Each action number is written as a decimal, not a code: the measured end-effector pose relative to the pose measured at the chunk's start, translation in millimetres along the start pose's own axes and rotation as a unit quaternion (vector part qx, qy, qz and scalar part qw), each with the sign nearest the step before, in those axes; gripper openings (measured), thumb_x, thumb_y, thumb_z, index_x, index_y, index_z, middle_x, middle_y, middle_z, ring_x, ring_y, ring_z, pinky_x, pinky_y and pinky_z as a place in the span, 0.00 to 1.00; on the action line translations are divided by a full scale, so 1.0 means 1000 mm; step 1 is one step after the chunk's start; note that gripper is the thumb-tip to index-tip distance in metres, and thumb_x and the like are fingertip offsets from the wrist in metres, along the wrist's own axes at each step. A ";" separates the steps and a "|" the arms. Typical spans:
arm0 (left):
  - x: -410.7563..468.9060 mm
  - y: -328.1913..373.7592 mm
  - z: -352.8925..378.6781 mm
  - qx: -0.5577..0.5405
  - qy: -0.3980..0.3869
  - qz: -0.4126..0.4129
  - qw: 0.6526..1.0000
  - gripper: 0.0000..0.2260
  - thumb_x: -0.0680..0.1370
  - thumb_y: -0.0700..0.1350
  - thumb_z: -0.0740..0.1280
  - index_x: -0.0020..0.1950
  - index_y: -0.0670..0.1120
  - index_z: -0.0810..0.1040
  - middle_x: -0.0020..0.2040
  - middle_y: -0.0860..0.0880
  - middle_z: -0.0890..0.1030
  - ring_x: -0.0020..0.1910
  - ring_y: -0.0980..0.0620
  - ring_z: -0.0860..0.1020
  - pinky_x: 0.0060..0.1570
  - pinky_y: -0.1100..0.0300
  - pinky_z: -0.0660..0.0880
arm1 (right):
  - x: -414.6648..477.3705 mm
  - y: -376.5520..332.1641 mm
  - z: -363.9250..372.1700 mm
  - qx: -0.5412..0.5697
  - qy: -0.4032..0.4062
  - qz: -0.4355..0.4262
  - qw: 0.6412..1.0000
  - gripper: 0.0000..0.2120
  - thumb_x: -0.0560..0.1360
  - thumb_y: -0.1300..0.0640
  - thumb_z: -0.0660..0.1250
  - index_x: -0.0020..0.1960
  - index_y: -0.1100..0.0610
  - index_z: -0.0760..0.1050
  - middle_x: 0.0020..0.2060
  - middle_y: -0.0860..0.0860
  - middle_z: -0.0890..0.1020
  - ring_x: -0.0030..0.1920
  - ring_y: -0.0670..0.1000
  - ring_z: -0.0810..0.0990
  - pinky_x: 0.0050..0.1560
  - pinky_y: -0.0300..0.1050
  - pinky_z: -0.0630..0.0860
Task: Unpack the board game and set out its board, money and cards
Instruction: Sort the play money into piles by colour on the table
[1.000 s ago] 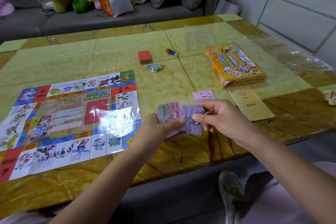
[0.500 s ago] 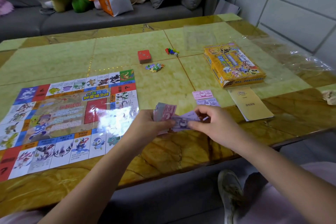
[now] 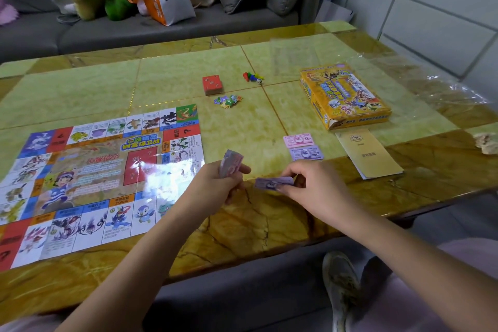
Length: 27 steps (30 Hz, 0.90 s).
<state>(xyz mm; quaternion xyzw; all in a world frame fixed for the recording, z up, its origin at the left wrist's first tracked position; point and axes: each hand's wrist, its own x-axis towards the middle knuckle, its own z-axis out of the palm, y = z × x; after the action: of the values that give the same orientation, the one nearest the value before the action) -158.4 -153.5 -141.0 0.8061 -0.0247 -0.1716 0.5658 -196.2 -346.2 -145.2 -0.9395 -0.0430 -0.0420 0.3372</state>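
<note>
Now — left fingers point(image 3: 239, 169) grip money wad point(image 3: 230, 163) | right fingers point(image 3: 301, 178) pinch note point(image 3: 272, 183)

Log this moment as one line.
left hand: grips money stack | right hand: pinches purple note | on table: pink notes, purple notes | board: unfolded flat

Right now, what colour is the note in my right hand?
Purple; the note in the right hand shows best in the head view.

1 board point(image 3: 94, 170), 1 box point(image 3: 345, 94), 1 deck point(image 3: 213, 84), 2 laid notes point(image 3: 298, 140).
</note>
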 end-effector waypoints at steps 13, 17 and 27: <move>-0.006 0.001 0.018 0.020 -0.019 -0.034 0.999 0.10 0.78 0.45 0.68 0.37 0.43 0.77 0.23 0.53 0.75 0.20 0.59 0.69 0.23 0.67 0.67 | -0.002 -0.008 0.002 -0.010 -0.004 -0.019 1.000 0.07 0.73 0.55 0.72 0.50 0.52 0.81 0.31 0.37 0.71 0.33 0.34 0.72 0.36 0.26 0.67; -0.007 0.001 0.019 0.014 -0.015 -0.036 0.999 0.16 0.77 0.51 0.68 0.33 0.44 0.78 0.24 0.50 0.74 0.21 0.56 0.68 0.24 0.65 0.66 | -0.002 -0.007 0.006 -0.043 -0.021 -0.049 0.998 0.07 0.76 0.55 0.68 0.53 0.54 0.80 0.44 0.46 0.79 0.40 0.41 0.73 0.40 0.30 0.68; -0.007 0.001 0.020 -0.050 -0.020 -0.032 0.998 0.14 0.78 0.49 0.66 0.38 0.41 0.79 0.26 0.51 0.75 0.23 0.56 0.69 0.24 0.66 0.67 | 0.011 -0.002 -0.012 0.018 -0.022 -0.056 0.998 0.03 0.75 0.58 0.69 0.46 0.50 0.78 0.38 0.41 0.78 0.38 0.36 0.76 0.39 0.28 0.69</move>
<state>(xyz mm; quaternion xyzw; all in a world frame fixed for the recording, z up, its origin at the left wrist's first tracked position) -171.1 -170.6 -144.3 0.7734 -0.0018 -0.2071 0.5991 -186.2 -351.6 -133.7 -0.9302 -0.1034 -0.0396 0.3500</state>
